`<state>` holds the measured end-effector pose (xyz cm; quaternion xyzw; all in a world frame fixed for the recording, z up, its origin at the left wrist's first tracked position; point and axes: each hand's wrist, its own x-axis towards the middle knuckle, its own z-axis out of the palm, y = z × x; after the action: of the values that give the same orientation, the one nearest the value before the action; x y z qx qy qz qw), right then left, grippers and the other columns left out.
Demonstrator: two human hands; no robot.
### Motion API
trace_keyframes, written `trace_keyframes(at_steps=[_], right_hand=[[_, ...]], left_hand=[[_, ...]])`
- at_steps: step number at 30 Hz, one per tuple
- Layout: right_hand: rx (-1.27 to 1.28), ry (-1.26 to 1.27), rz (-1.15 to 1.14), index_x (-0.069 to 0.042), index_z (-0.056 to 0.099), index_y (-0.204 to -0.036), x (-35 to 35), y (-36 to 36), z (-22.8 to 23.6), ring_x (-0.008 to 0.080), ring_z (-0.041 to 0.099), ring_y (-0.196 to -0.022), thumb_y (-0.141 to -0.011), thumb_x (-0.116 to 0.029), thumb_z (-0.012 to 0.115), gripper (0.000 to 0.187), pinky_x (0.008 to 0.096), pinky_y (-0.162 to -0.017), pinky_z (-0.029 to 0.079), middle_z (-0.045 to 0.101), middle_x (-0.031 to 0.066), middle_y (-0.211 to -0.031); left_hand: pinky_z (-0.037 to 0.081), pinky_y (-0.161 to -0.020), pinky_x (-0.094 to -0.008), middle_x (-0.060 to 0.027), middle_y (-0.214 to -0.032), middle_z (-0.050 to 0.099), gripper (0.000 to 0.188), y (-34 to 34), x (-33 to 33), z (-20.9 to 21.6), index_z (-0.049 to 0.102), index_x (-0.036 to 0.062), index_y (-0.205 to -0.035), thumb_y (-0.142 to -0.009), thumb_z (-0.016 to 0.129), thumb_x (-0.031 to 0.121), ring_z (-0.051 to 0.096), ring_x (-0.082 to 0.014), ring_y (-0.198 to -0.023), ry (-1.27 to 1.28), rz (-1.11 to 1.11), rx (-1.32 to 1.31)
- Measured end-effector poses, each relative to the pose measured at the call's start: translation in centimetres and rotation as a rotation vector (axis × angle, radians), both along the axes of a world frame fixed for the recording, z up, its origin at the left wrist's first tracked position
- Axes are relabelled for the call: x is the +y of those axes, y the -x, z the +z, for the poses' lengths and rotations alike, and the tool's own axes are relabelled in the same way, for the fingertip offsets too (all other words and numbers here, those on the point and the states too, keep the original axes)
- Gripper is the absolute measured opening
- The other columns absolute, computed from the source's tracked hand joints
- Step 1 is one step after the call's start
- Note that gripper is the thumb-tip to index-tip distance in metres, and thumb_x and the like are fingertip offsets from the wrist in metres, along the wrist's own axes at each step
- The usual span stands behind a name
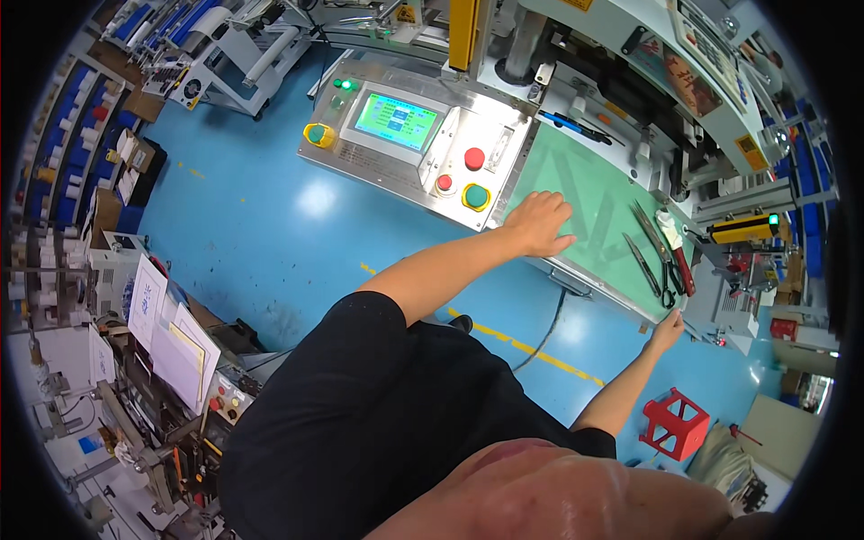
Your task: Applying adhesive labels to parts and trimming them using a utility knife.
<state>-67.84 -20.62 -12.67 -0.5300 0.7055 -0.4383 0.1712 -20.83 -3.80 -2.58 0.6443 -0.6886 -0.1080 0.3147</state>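
Note:
My left hand (pixel 540 225) rests palm down on the left front part of a green mat (pixel 585 193), thumb spread from the fingers, holding nothing. At the mat's front right corner is my right hand (pixel 667 330), its fingers closed at the table edge; what they hold, if anything, is hidden. Near that hand, on the mat, lie scissors (pixel 662 261) with black handles, a slim pointed blade tool (pixel 642 264), and a red-handled tool (pixel 684 270) with a white cloth-like wrap (pixel 668 229).
Left of the mat stands a control panel (pixel 405 171) with a lit screen (pixel 396 121), red buttons and green buttons. A press machine (pixel 630 54) rises behind the mat. A blue pen (pixel 562 120) lies at its back edge. A red stool (pixel 675 423) stands on the blue floor at right.

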Motion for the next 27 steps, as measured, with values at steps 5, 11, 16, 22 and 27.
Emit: trace_keyframes(at_steps=[5, 11, 16, 22, 27], right_hand=[[-0.088, 0.098, -0.083, 0.003, 0.056, -0.088, 0.4, -1.8, -0.3, 0.0199, 0.050, -0.068, -0.097, -0.048, 0.060, 0.051, 0.0379, -0.066, 0.045, 0.061, 0.0087, -0.081], [0.170, 0.074, -0.030, 0.005, 0.050, -0.069, 0.1, 0.3, 0.4, 0.0224, 0.041, -0.064, -0.101, -0.044, 0.052, 0.058, 0.0456, -0.060, 0.035, 0.050, 0.0117, -0.064], [0.141, -0.022, -0.091, 0.006, 0.058, -0.097, 0.3, -0.3, -0.6, 0.0352, 0.059, -0.090, -0.102, -0.049, 0.049, 0.056, 0.0454, -0.089, 0.045, 0.062, 0.0241, -0.096], [0.058, 0.005, -0.173, 0.004, 0.057, -0.109, 2.1, -3.5, 2.4, 0.0405, 0.061, -0.102, -0.102, -0.049, 0.047, 0.054, 0.0453, -0.094, 0.045, 0.064, 0.0243, -0.109], [0.014, -0.012, -0.163, 0.003, 0.057, -0.113, 2.4, -3.9, 2.8, 0.0404, 0.061, -0.104, -0.102, -0.049, 0.046, 0.054, 0.0451, -0.094, 0.045, 0.065, 0.0237, -0.111]], left_hand=[[0.043, -0.093, -0.0435, -0.0138, -0.103, 0.057, 0.039, 0.0, 0.0, 0.0, 0.060, 0.0066, -0.104, -0.084, 0.071, 0.038, 0.055, -0.0324, -0.102, 0.008, 0.007, -0.017], [0.043, -0.093, -0.0450, -0.0160, -0.106, 0.059, 0.039, 0.2, -0.4, 0.5, 0.062, 0.0039, -0.102, -0.085, 0.070, 0.038, 0.056, -0.0331, -0.104, -0.024, -0.009, -0.007], [0.044, -0.091, -0.0447, -0.0153, -0.104, 0.059, 0.037, 0.1, -0.2, 0.7, 0.062, 0.0044, -0.100, -0.084, 0.072, 0.036, 0.056, -0.0338, -0.101, -0.028, -0.029, 0.003], [0.044, -0.090, -0.0446, -0.0143, -0.100, 0.057, 0.036, 0.1, -0.2, 0.4, 0.062, 0.0052, -0.099, -0.083, 0.073, 0.035, 0.056, -0.0338, -0.098, 0.003, 0.008, 0.003], [0.043, -0.090, -0.0429, -0.0130, -0.100, 0.057, 0.035, 0.2, -0.3, 0.3, 0.062, 0.0065, -0.100, -0.085, 0.071, 0.036, 0.055, -0.0311, -0.099, -0.009, 0.005, -0.025]])
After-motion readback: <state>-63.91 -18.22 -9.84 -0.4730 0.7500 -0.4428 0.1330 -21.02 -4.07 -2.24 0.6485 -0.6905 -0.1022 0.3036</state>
